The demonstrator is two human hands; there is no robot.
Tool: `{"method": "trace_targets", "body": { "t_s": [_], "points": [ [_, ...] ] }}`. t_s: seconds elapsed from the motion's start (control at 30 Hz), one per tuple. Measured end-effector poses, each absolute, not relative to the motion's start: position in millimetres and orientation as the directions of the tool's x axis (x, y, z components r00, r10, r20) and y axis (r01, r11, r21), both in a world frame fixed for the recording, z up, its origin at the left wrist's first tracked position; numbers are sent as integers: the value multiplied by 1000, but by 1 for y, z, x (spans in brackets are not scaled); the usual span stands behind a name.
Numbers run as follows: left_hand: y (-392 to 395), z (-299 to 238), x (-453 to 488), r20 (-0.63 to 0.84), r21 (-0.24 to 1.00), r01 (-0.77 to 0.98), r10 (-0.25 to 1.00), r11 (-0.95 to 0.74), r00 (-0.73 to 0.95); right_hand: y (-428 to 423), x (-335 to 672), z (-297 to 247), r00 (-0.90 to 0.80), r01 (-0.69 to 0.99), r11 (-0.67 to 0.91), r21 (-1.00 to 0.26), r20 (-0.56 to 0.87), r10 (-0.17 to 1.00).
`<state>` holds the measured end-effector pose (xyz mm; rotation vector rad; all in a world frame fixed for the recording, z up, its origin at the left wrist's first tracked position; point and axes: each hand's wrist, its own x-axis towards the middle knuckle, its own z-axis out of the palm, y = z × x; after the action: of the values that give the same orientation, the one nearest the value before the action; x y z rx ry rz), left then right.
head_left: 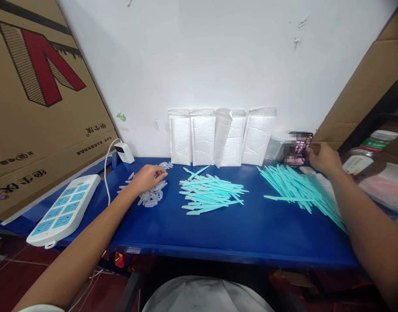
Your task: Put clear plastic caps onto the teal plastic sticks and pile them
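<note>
My left hand (147,177) rests on a heap of small clear plastic caps (151,194) on the blue table (218,234), its fingers curled and pinching among them. My right hand (322,157) reaches to the back right and touches a phone (299,148) propped against the wall, fingers bent at its edge. A pile of turquoise plastic sticks (209,193) lies in the middle of the table. A longer spread of turquoise sticks (299,188) lies to the right, under my right forearm.
Several white bubble mailers (222,136) lean on the wall behind the piles. A white power strip (63,210) lies at the left edge, a white charger (124,151) behind it. Cardboard boxes (36,95) stand at both sides. Jars and bags (377,164) crowd the right.
</note>
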<state>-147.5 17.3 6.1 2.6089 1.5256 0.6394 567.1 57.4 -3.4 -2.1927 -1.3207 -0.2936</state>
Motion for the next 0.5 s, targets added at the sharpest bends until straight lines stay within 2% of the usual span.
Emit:
{"method": "trace_targets", "body": {
  "t_s": [0.13,0.27,0.5],
  "points": [
    [16,7,-147,328,258,817,842,-516,428,49,549,5,480,870,-326,-370,483,733],
    [15,8,-147,330,257,814,839,-520,432,39,534,11,396,916,-281,-286,544,740],
    [16,8,-147,330,262,819,845,-510,421,37,526,7,338,941,-280,-190,506,793]
  ]
}}
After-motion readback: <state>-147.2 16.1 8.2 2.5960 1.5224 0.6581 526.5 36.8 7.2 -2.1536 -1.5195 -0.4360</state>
